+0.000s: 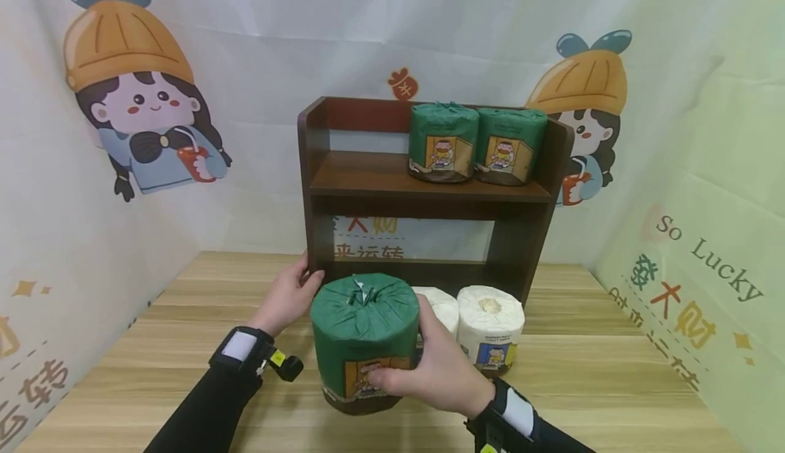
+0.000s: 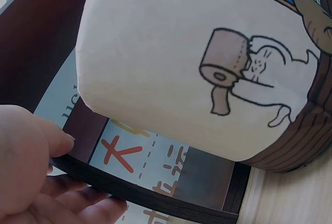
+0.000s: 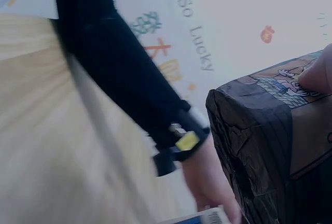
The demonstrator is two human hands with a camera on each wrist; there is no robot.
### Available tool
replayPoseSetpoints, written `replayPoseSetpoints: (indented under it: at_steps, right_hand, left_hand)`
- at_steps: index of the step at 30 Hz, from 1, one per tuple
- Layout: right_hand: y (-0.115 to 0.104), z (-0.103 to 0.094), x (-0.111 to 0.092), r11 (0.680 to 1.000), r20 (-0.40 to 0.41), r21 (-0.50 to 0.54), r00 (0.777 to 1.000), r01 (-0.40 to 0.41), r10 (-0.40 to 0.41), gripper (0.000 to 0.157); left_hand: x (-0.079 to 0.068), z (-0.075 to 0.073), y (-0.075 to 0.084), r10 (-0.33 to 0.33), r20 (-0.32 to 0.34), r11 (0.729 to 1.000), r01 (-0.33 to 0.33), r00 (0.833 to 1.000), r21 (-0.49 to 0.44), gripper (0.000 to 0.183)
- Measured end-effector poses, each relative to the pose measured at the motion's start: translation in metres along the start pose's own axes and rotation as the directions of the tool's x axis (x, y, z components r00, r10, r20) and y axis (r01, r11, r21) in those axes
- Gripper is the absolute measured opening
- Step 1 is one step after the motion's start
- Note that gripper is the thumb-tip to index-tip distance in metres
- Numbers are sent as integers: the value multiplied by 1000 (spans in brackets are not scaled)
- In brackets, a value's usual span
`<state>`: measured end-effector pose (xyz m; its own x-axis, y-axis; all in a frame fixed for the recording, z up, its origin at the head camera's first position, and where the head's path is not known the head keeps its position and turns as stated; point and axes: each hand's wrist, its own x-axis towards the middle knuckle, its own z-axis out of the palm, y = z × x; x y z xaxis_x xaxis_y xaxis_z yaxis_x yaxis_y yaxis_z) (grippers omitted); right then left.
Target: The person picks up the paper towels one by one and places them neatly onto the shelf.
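My right hand [image 1: 432, 371] grips a green-wrapped toilet roll [image 1: 363, 340], held upright just above the wooden table [image 1: 582, 385], in front of a dark brown shelf [image 1: 429, 194]. In the right wrist view the roll's dark wrapper [image 3: 270, 146] fills the right side, with one fingertip [image 3: 317, 73] on its picture. My left hand [image 1: 293, 293] holds the bottom of the shelf's left side panel. The left wrist view shows its thumb [image 2: 54, 133] above the panel's edge [image 2: 155, 200] and the other fingers below it. A white roll [image 2: 197, 63] looms close there.
Two green rolls [image 1: 443, 143] [image 1: 512, 146] stand on the right half of the upper shelf. Two white rolls [image 1: 490, 327] [image 1: 441, 306] stand on the table by the shelf's foot, right of the held roll. Printed cloth walls [image 1: 122, 133] close in the back and both sides.
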<state>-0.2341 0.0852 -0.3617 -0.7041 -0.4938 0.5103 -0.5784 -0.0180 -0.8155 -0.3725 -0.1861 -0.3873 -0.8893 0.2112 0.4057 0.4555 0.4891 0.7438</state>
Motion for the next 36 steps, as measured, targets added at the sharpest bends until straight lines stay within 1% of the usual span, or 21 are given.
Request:
replayPoseSetpoints:
  at_steps: [3,8,11,13,19,24,28,33,36]
  right_hand:
    - [-5,-7,9,999,-33,-49,999,18,-20,83]
    - [-11,-15,23,990,-63,-138,997,38,-47,87]
    - [-17,-19,33,988,-80,-154,996,27,-40,88]
    - [-22,-21,40,987,-90,-159,995,23,-38,88]
    - [-30,-26,64,990,-90,-137,995,22,-34,81]
    - [-38,-36,80,988,-122,-152,991,31,-50,80]
    - [-44,-46,95,980,-145,-192,987,44,-73,81]
    - [-51,-59,109,966,-199,-258,978,8,-61,83]
    - [-56,-66,116,964,-215,-267,975,-8,-52,84]
  left_hand:
    - [1,0,0,-1,4,1000,1,1000,11,50]
    - [0,0,0,-6,14,1000,6,1000,14,54]
    - [0,0,0,-26,17,1000,26,1000,12,57]
    - [0,-1,0,-27,18,1000,27,999,6,57]
    - [0,-1,2,-25,11,1000,25,1000,-2,56]
    - [0,0,1,-13,4,1000,13,1000,-1,53]
    - [-1,0,1,1,-5,1000,-1,1000,-11,52]
    - [-1,0,1,2,-9,1000,-1,1000,9,53]
    - [0,0,0,10,-13,1000,-10,1000,12,53]
